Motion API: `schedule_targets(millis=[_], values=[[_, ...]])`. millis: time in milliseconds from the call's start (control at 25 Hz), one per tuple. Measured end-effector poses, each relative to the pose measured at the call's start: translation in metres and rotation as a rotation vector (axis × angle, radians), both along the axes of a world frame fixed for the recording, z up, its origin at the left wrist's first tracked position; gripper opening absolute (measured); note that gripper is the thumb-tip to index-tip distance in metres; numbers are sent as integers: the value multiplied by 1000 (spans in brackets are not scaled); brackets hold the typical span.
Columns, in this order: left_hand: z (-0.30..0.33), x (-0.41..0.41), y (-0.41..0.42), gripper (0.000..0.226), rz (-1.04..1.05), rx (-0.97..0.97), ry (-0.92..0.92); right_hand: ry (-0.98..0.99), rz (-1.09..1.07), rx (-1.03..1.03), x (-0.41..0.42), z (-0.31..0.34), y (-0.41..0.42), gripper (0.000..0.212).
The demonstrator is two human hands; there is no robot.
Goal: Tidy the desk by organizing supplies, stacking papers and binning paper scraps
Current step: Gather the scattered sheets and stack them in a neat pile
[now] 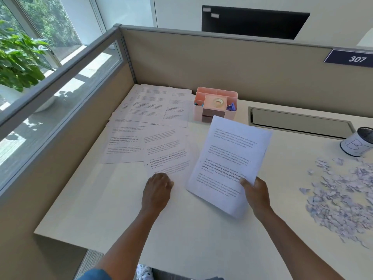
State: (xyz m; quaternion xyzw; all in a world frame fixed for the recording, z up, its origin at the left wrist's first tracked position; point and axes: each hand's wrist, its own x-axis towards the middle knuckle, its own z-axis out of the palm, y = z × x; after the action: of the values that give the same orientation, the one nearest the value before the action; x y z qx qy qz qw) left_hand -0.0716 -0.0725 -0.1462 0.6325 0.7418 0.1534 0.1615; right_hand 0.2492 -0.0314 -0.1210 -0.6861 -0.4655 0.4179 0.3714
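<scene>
Right grip: our right hand (256, 191) pinches a gathered sheaf of printed pages (228, 164) at its lower right edge, thumb on top and fingers behind, so the sheaf is lifted off the desk (113, 209) and tilted toward us.
Left grip: our left hand (157, 190) lies palm down with the fingers loosely curved, fingertips resting on the near edge of a loose page (167, 156); it pinches nothing that we can see.
Loose papers: more printed sheets (149, 106) lie scattered and overlapping across the far left part of the desk, reaching back to the corner of the partition (222, 63).
Organizer: a pink desk organizer (215, 104) stands near the back wall, just right of the scattered sheets and just beyond the top of the held sheaf; we see a tape roll (218, 102) in its middle compartment and small blue clips (231, 107) in a side one.
Scraps: a wide patch of torn paper scraps (341, 195) covers the right side of the desk, well apart from the sheaf.
Bin: a small dark mesh cup with a white label marked B (358, 142) stands at the far right, just beyond the scraps.
Surroundings: a number plate reading 307 (351, 57) hangs on the partition at the right, and a leafy plant (18, 57) shows past the glass at the left.
</scene>
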Motion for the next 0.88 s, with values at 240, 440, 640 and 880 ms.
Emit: schedule_targets(millis=[240, 440, 640, 880], values=[[5, -7, 0, 30, 316, 3, 127, 61, -36, -45, 2, -9, 1, 12], [19, -7, 26, 93, 559, -290, 40, 63, -45, -64, 11, -11, 0, 12], [22, -10, 38, 78, 598, -381, -54, 72, -41, -61, 14, -8, -2, 13], [30, -7, 35, 56, 608, -406, 40, 66, -37, -71, 21, -7, -5, 12]])
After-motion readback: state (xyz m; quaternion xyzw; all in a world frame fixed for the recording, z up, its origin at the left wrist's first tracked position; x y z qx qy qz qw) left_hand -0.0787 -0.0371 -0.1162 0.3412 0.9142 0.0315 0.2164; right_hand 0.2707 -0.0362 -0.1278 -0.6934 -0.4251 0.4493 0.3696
